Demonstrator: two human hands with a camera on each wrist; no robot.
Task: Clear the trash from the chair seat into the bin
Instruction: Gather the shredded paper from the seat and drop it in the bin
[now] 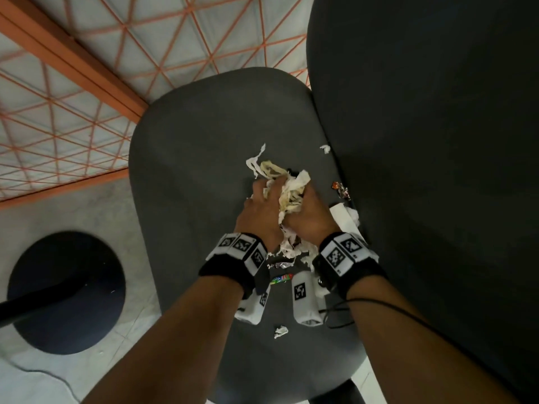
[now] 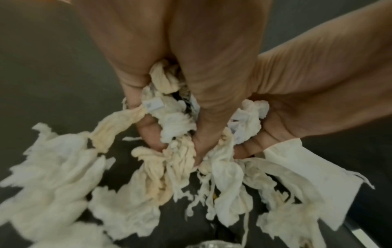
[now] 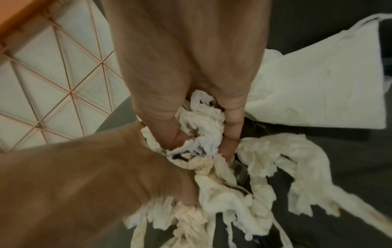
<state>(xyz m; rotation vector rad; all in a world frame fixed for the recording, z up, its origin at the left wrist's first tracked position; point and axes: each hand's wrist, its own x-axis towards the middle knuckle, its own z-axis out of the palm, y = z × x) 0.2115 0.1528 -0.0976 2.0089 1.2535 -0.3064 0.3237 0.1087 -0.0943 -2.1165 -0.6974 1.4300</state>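
A heap of shredded white and yellowish tissue (image 1: 287, 196) lies mid-seat on the dark grey chair seat (image 1: 189, 170). My left hand (image 1: 269, 188) and right hand (image 1: 304, 196) press together from both sides, fingers curled into the shreds. In the left wrist view, the left hand (image 2: 174, 137) grips bunched tissue (image 2: 176, 122), with loose strips (image 2: 63, 167) trailing below. In the right wrist view, the right hand (image 3: 203, 135) pinches a wad of tissue (image 3: 203, 120). A flat white napkin (image 1: 344, 218) lies just right of the right hand.
Candy wrappers (image 1: 339, 189) lie by the chair backrest (image 1: 437, 141). A silver wrapper (image 1: 280, 264), a colourful wrapper (image 1: 281, 279) and a tissue scrap (image 1: 281, 330) sit between my wrists. A dark round object (image 1: 67, 293) stands on the floor at left. An orange grid panel (image 1: 87, 83) is behind.
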